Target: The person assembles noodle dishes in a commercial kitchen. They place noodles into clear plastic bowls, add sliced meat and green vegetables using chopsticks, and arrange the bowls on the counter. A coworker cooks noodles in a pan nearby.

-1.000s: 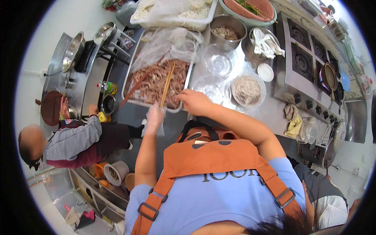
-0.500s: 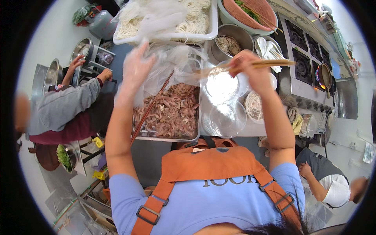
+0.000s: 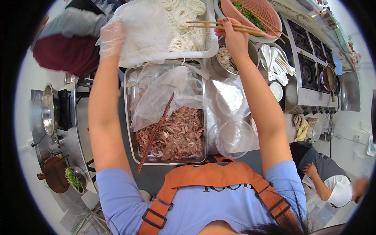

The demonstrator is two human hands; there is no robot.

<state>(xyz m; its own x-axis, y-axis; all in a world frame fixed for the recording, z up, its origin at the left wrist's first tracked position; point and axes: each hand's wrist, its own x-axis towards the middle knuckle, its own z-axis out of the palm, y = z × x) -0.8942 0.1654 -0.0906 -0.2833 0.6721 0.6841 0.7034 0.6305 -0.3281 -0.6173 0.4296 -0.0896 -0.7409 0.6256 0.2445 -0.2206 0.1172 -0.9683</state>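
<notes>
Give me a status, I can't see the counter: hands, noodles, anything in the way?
Gloved left hand on clear plastic over white noodle tray. Right hand gripping long wooden chopsticks above white noodles. Path clear.

clear round plastic bowls (image 3: 235, 138): two, at 3 o'clock of the meat tray
rectangular steel trays of sliced meat (image 3: 131, 117): one
long wooden chopsticks (image 3: 219, 26): one pair held
white plastic trays of noodles (image 3: 207, 49): one

A commercial kitchen is shown: a steel tray of sliced meat (image 3: 172, 133), a tray of white noodles (image 3: 184, 23), and a gas range (image 3: 309, 66) are seen.
</notes>
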